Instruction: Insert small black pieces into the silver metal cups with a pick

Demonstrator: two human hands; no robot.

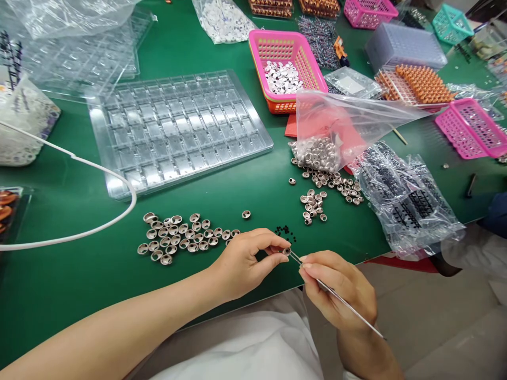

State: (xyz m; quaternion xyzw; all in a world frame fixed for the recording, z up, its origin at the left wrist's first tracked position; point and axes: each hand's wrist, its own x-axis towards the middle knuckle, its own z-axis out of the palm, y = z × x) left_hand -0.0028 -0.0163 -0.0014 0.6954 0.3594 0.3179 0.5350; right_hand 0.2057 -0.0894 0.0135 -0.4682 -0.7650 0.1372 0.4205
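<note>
Between thumb and fingertips, my left hand point(245, 261) pinches a small metal cup point(287, 252) near the table's front edge. A pair of tweezers point(348, 305) is gripped in my right hand point(343, 287), with its tips at the cup's opening. Tiny black pieces point(285, 231) lie scattered just behind the cup. To the left of my left hand spreads a group of metal cups with dark spots inside point(180, 235); a single cup point(246, 214) sits apart. More loose metal cups point(312, 205) lie at the right, spilling from a clear bag point(320, 153).
A clear plastic tray point(182, 132) lies behind the cups. A pink basket point(253, 58) holds white pieces. Plastic bags with black parts point(404, 200) hang over the table edge at right. A white cable point(99, 229) curves across the left side.
</note>
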